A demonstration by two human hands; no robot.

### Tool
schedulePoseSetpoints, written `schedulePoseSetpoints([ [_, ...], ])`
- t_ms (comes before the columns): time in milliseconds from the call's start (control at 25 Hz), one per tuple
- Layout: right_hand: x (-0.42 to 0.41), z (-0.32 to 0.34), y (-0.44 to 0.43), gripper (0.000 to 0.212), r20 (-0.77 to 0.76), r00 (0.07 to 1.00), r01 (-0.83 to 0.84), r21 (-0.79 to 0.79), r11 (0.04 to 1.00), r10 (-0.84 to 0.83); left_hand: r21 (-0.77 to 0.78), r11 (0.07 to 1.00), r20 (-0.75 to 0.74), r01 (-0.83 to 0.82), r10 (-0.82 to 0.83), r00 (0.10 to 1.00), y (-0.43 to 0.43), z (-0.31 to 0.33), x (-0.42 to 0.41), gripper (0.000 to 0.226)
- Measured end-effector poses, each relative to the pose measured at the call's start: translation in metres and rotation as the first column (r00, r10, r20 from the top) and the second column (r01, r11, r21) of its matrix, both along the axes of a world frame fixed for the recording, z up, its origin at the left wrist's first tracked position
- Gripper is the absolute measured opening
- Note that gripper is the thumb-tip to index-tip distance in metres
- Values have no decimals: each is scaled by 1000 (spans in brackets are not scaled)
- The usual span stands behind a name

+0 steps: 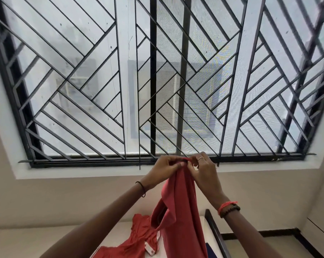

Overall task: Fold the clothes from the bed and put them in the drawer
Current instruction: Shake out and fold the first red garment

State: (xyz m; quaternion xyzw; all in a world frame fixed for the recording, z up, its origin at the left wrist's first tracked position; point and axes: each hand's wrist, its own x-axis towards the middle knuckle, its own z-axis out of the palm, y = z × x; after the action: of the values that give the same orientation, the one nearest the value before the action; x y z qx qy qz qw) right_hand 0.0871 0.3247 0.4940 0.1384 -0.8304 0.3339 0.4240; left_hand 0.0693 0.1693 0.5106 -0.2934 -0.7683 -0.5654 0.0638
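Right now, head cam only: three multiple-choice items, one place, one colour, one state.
1. Where is the top of the held garment?
A. level with the window ledge
B. on the floor
C. in a drawer

2. What colour is the other garment lying on the bed?
A. green
B. red
C. white

3. What are the left hand and right hand doing?
A. hanging idle
B. pressing the bed
C. pinching the held garment

Answers:
1 A, its top edge sits level with the ledge.
2 B, it matches the held one.
3 C, both hands' fingers curl on its top edge.
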Motion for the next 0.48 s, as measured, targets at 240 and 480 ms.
schedulePoseSetpoints([
  [240,7,-8,0,18,59,984,-164,-65,984,168,-59,997,-46,-46,44,998,-6,-7,-10,23],
  [480,-12,-3,15,46,570,678,-434,-200,879,465,-113,989,-90,100,-111,990,-7,-2,-13,32],
])
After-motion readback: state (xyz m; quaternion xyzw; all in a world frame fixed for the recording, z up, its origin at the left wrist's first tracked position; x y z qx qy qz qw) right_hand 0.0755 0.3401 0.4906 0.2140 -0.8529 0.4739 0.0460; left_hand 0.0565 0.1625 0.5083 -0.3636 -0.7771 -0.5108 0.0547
